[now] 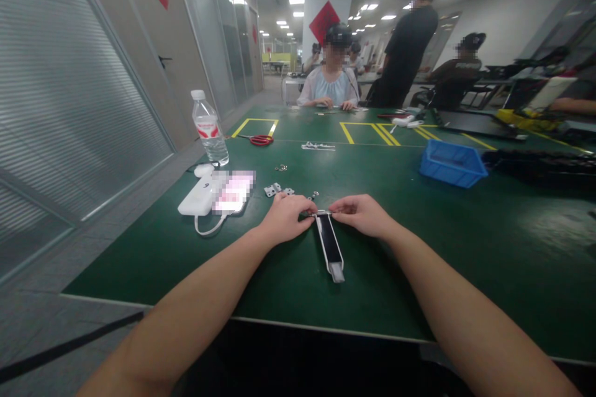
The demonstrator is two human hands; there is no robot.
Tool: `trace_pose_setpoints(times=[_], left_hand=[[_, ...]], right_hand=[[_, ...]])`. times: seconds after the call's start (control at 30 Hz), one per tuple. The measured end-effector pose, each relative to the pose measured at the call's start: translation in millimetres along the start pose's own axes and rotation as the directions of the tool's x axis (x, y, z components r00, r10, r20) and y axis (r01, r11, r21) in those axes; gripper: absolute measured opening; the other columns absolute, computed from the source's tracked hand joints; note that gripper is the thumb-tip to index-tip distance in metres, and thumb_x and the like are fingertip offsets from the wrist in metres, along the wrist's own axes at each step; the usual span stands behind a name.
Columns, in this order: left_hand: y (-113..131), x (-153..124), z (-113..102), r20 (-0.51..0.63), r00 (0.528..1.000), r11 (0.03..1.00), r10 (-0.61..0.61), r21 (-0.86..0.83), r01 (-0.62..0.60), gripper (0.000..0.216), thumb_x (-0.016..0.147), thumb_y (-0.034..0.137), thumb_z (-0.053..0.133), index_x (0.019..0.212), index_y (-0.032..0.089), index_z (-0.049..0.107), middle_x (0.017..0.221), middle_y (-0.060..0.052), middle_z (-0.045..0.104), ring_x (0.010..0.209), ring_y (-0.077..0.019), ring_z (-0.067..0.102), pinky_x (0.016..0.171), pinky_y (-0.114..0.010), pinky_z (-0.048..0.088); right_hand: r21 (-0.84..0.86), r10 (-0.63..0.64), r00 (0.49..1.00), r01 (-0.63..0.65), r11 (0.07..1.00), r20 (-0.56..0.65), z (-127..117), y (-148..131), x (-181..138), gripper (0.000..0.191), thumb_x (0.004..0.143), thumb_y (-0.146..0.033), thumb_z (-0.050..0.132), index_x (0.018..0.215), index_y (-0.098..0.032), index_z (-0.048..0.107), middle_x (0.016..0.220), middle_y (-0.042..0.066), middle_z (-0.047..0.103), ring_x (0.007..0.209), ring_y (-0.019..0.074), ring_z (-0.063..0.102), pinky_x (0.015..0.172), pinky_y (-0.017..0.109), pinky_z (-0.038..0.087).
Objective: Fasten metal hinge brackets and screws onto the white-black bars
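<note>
White-edged black strip (330,239): pos. flat on green tbl (395,298), btwn the wearer's forearms, long axis running away from wearer, near end slightly to R. Pale tab (338,273) at near end, lying beyond the white edging. Thin crosspiece (322,213) spans far end; exact fit to strip not legible at this res.

L hand (289,217): fingers bent, thumb & index closed in a pinch at L end of crosspiece. R hand (361,214): same, pinched at R end. Both appear to have hold of crosspiece only; no other item seen in either.

Handling, in my judgement: even pressure from both sides req'd, else crosspiece may skew or strip may swivel, near end being unheld. Wrists best rested on tbl for fine control. Seat both corners square, approx. simultaneously; avoid bending thin stock.

Surroundings: small metal parts (274,190) just beyond L hand; an elbow nudge is unlikely, but a finger sweep could scatter them. Phone (234,192) & power bank (195,196) to L, w/ cable (212,234) looped nearer wearer; clear of work. Farther: blue bin (451,164) to R, white strips (318,146) mid-tbl, red-handled scissors (261,140) to L. Co-worker (331,80) seated opp.
</note>
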State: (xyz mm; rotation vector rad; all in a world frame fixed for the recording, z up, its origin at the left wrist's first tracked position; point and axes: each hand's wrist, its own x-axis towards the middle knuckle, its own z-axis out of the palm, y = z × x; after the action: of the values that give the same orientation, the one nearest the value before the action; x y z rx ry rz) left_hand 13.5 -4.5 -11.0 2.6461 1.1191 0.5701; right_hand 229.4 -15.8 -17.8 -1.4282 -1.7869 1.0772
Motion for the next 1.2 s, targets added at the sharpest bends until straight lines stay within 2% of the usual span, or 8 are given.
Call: trace_pose_setpoints(times=[0.2, 0.33, 0.57, 1.2], left_hand=[[-1.2, 0.1, 1.4, -0.004, 1.000, 1.000, 0.004, -0.001, -0.004, 0.013, 0.081, 0.024, 0.057, 0.092, 0.023, 0.063, 0.094, 0.001, 0.067, 0.094, -0.0196, 0.059, 0.087, -0.038, 0.030], [-1.7, -0.5, 1.8, -0.006, 1.000, 1.000, 0.003, 0.001, -0.003, 0.014, 0.080, 0.023, 0.058, 0.093, 0.023, 0.063, 0.095, 0.000, 0.068, 0.095, -0.0200, 0.059, 0.088, -0.039, 0.031], [-2.3, 0.0, 2.4, -0.005, 1.000, 1.000, 0.007, 0.003, -0.007, 0.014, 0.081, 0.024, 0.057, 0.093, 0.023, 0.063, 0.094, 0.000, 0.068, 0.095, -0.0198, 0.059, 0.088, -0.038, 0.031], [0.1, -0.5, 0.1, 0.009, 1.000, 1.000, 0.001, 0.001, -0.001, 0.014, 0.081, 0.023, 0.057, 0.094, 0.023, 0.063, 0.096, -0.001, 0.068, 0.095, -0.0201, 0.058, 0.089, -0.039, 0.030]], right_hand=[[-0.078, -0.069, 0.998, 0.070, 0.995, 0.006, 2.6, 6.8, 2.5, 0.024, 0.072, -0.023, 0.066, 0.093, -0.012, 0.071, 0.069, 0.003, 0.067, 0.056, 0.0104, 0.055, 0.055, 0.024, 0.046], [-0.076, -0.103, 0.995, 0.101, 0.992, -0.017, 4.0, 8.6, 3.3, 0.026, 0.071, -0.024, 0.067, 0.094, -0.013, 0.071, 0.075, 0.004, 0.069, 0.060, 0.0106, 0.057, 0.058, 0.024, 0.047], [-0.234, -0.127, 0.991, 0.116, 0.965, -0.032, 3.3, 2.1, -0.6, 0.027, 0.073, -0.034, 0.065, 0.089, -0.014, 0.073, 0.057, 0.000, 0.058, 0.049, 0.0088, 0.044, 0.047, 0.022, 0.035], [-0.288, -0.151, 0.988, 0.141, 0.947, -0.012, 1.0, -1.5, -3.5, 0.021, 0.073, -0.028, 0.063, 0.087, -0.015, 0.069, 0.069, 0.001, 0.062, 0.057, 0.0102, 0.051, 0.055, 0.023, 0.041]])
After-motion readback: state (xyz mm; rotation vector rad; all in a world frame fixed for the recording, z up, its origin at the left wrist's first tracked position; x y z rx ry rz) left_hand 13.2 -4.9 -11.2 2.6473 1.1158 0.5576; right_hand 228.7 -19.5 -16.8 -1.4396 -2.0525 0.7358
